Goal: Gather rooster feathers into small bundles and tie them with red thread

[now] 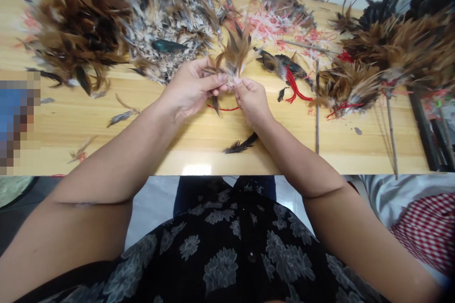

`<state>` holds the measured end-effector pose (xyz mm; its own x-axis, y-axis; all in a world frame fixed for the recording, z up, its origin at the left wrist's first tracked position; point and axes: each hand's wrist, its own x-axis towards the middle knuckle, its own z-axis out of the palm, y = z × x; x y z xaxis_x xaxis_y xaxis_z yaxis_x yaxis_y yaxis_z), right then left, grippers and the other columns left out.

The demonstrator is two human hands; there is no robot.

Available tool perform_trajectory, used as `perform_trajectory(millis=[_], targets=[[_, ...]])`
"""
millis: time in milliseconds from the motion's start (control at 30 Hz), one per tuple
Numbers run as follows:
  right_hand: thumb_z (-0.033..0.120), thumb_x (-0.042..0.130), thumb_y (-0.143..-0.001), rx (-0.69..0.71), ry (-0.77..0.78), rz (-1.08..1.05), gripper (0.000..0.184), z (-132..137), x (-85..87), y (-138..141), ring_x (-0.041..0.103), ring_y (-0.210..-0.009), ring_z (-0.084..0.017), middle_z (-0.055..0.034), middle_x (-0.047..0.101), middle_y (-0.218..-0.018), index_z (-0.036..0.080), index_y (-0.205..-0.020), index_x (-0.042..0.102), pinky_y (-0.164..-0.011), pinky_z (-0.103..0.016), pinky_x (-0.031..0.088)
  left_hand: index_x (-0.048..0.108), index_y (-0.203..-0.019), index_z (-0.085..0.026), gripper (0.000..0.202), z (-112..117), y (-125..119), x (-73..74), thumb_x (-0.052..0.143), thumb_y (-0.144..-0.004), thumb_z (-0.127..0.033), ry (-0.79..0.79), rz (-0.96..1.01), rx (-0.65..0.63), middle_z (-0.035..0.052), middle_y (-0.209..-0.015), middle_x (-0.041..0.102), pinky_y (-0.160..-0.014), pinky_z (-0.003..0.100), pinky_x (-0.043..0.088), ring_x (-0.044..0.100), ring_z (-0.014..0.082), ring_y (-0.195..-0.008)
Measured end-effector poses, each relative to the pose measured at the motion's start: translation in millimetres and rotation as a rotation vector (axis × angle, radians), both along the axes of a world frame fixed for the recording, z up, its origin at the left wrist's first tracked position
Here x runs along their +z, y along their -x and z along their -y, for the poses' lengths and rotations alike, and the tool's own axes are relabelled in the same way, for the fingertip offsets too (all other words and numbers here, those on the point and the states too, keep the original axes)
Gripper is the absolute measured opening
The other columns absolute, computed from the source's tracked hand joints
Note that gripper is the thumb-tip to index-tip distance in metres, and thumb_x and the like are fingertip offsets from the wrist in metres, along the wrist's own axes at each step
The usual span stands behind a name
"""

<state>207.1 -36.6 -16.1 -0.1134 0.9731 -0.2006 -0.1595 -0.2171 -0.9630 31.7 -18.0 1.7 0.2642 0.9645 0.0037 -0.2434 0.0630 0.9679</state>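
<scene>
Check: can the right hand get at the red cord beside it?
Probably yes: the red cord lies close by, nothing bulky between, but the right hand is pinching a brown feather tuft with the left hand and must release first.

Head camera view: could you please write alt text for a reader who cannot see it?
Two bare hands, the left hand and right hand, pinch a small bunch of brown feathers above a light wooden table. Heaps of brown and speckled feathers lie across the table, with red thread and thin wooden sticks toward the right.
</scene>
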Motion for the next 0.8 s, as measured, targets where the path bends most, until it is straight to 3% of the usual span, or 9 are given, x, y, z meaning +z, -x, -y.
perform_trajectory(millis=[100,200,300,400,533,633,733,800], targets=[[0.063,0.092,-0.117,-0.033,-0.132,0.069,0.058,-4,-8.9,0,0.05,-0.075,-0.011,0.0058,0.053,-0.073,0.023,-0.084,0.067,-0.072,-0.023,0.046,0.082,-0.093,-0.028,0.075,-8,2,-12.8,0.137,-0.059,-0.067,-0.065,-0.015,0.043,0.0004,-0.085,0.077,-0.066,0.036,0.045,0.064,0.0194,-0.073],[0.066,0.093,-0.117,0.048,-0.161,0.109,0.058,-7,-12.3,-3,0.043,-0.071,-0.011,0.0073,0.048,-0.069,0.022,-0.086,0.071,-0.071,-0.025,0.043,0.081,-0.092,-0.028,0.07,-13,6,-19.8,0.133,-0.072,-0.07,-0.135,-0.071,0.059,0.0023,-0.088,0.078,-0.071,0.038,0.051,0.067,0.0228,-0.077],[0.072,0.099,-0.11,0.121,-0.192,0.11,0.061,-8,-12.2,-7,0.045,-0.073,-0.011,0.0061,0.052,-0.071,0.021,-0.087,0.074,-0.07,-0.026,0.042,0.08,-0.095,-0.029,0.064,-12,8,-15.5,0.131,-0.078,-0.063,-0.207,-0.155,0.054,0.0034,-0.095,0.082,-0.086,0.041,0.062,0.077,0.0295,-0.094],[0.074,0.103,-0.105,0.159,-0.225,0.118,0.062,-9,-13.6,-10,0.047,-0.074,-0.012,0.0047,0.057,-0.076,0.022,-0.088,0.075,-0.069,-0.027,0.041,0.077,-0.096,-0.029,0.06,-9,5,-9.2,0.127,-0.082,-0.059,-0.263,-0.192,0.078,0.0047,-0.101,0.082,-0.098,0.043,0.065,0.079,0.0322,-0.108],[0.055,0.099,-0.114,0.16,-0.209,0.132,0.057,-10,-15.7,-7,0.04,-0.071,-0.011,0.0078,0.047,-0.071,0.024,-0.083,0.063,-0.069,-0.026,0.037,0.073,-0.095,-0.03,0.067,-10,1,-11.7,0.128,-0.08,-0.065,-0.324,-0.169,0.129,0.0035,-0.098,0.077,-0.095,0.043,0.063,0.071,0.0287,-0.101],[0.034,0.08,-0.128,0.111,-0.187,0.13,0.055,-8,-11.9,-3,0.037,-0.071,-0.011,0.0075,0.043,-0.074,0.025,-0.081,0.053,-0.07,-0.024,0.036,0.068,-0.101,-0.03,0.078,-14,4,-18.3,0.132,-0.079,-0.069,-0.279,-0.146,0.118,-0.001,-0.092,0.073,-0.088,0.039,0.06,0.069,0.0255,-0.095],[0.023,0.067,-0.132,0.071,-0.15,0.105,0.053,-6,-5.5,-1,0.035,-0.073,-0.011,0.0069,0.041,-0.077,0.025,-0.082,0.048,-0.071,-0.022,0.037,0.07,-0.098,-0.026,0.074,-16,9,-22.8,0.128,-0.089,-0.07,-0.169,-0.14,-0.005,-0.0008,-0.091,0.075,-0.083,0.036,0.056,0.068,0.022,-0.088],[0.022,0.064,-0.132,0.069,-0.124,0.093,0.054,-6,-2.6,0,0.034,-0.073,-0.012,0.0069,0.039,-0.077,0.026,-0.082,0.045,-0.072,-0.021,0.038,0.072,-0.09,-0.025,0.072,-16,10,-23.6,0.128,-0.088,-0.07,-0.125,-0.11,-0.085,-0.0001,-0.087,0.076,-0.076,0.036,0.051,0.064,0.0199,-0.08]])
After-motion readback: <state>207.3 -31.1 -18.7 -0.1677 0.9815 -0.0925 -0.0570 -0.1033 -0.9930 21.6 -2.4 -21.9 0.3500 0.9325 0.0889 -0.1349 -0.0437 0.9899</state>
